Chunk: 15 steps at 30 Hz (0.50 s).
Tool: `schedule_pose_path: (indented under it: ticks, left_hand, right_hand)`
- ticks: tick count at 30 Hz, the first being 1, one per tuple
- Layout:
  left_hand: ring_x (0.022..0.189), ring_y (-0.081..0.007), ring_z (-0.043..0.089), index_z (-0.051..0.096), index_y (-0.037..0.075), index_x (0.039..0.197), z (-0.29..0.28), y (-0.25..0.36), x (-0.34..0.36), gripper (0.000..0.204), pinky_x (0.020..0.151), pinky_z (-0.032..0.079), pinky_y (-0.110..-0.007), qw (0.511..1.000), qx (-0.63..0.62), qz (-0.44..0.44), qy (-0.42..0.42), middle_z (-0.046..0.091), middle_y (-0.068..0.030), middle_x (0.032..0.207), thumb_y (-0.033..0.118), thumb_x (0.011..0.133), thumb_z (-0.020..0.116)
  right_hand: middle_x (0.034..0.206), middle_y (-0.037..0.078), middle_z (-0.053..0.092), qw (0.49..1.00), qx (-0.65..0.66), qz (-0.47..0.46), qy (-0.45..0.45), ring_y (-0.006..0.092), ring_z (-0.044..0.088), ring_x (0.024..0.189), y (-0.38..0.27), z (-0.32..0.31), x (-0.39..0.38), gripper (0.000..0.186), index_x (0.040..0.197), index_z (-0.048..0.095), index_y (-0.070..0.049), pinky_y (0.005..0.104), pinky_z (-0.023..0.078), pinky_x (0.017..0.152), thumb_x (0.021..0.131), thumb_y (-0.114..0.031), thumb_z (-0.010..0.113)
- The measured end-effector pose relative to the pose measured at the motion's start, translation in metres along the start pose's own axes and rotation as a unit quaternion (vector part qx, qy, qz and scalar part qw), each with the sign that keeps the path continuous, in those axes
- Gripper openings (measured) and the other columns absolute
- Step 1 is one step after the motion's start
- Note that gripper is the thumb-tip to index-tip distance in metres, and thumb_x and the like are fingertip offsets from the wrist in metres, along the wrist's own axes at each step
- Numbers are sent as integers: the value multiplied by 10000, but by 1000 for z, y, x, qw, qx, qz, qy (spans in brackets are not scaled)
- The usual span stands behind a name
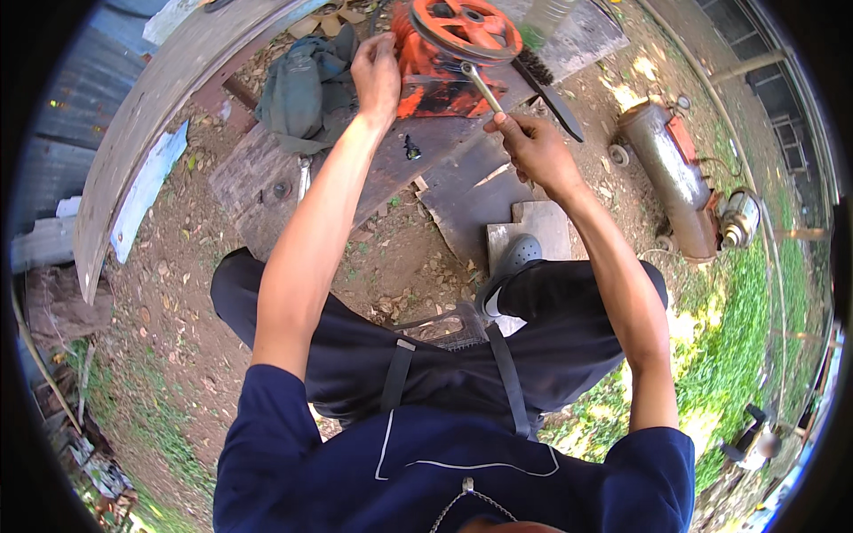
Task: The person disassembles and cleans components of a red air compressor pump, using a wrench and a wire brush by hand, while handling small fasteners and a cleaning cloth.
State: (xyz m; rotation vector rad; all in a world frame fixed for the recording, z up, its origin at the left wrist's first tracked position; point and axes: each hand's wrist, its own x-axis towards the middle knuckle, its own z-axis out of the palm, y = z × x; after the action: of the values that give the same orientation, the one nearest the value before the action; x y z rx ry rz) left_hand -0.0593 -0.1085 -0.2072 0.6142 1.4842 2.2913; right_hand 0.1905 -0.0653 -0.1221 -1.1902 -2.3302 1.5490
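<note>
An orange machine (444, 93) with a spoked pulley wheel (466, 22) sits on weathered wooden boards (244, 182) in front of me. My right hand (533, 151) grips a silver wrench (482, 89), whose head reaches the machine just below the pulley. My left hand (375, 75) is at the machine's left side, fingers curled; what they hold, if anything, is hidden. Beside it lies a crumpled grey-green cloth (302, 89), with another metal wrench (304, 173) below. A small dark item (411, 147) lies on the board between my forearms.
A black-handled wire brush (555, 107) and a plastic bottle (542, 27) are right of the machine. A rusty tank with fittings (662, 178) lies on the ground farther right. A curved plank (93, 231) and corrugated sheets (62, 151) are at left. A person (751, 440) appears small at lower right.
</note>
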Motion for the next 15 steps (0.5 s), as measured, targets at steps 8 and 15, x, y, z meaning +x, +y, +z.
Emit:
schedule_pose_path:
  ticks: [8, 15]
  left_hand:
    - [1167, -359, 554, 489, -42, 1289, 0, -12, 84, 679, 1010, 416, -398, 965, 247, -89, -7, 564, -274, 1228, 338, 771, 706]
    - [1250, -339, 516, 477, 7, 1359, 12, -17, 121, 733, 1040, 403, -389, 921, 375, -29, -102, 551, -230, 1317, 519, 851, 600]
  right_hand:
    - [520, 43, 498, 998, 11, -52, 46, 143, 494, 379, -13, 20, 22, 459, 893, 626, 15, 320, 422, 404, 940, -440, 581]
    - [548, 134, 556, 973, -133, 27, 184, 258, 553, 559, 38, 20, 34, 560, 767, 610, 8, 403, 444, 589, 871, -541, 637]
